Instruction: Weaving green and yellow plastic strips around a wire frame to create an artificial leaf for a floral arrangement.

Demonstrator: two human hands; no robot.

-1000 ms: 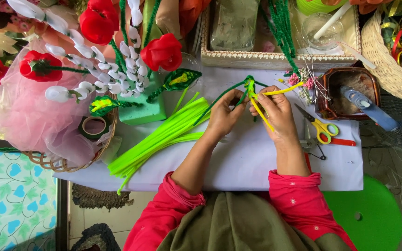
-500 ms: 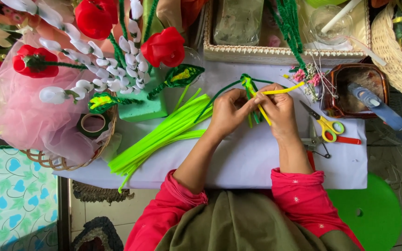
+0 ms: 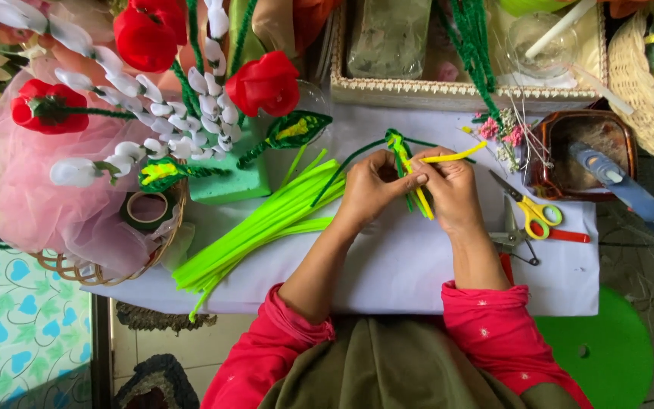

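Observation:
My left hand [image 3: 371,191] and my right hand [image 3: 450,189] meet over the white table sheet [image 3: 410,265] and pinch a small twist of green and yellow pipe cleaners [image 3: 403,155]. A yellow end sticks out to the right past my right thumb, and a dark green stem curves off to the left. A bundle of bright green pipe cleaners [image 3: 255,227] lies just left of my left forearm.
Yellow-handled scissors [image 3: 530,213] and a blue glue gun [image 3: 611,180] on a brown tray [image 3: 584,125] lie to the right. A green foam block [image 3: 228,182] with red and white fabric flowers, a pink net bundle [image 3: 47,197] and a tape roll [image 3: 145,210] stand left. A tray [image 3: 456,91] sits behind.
Both hands have stayed together on the pipe cleaner twist, with only small finger shifts. The view has drifted slightly.

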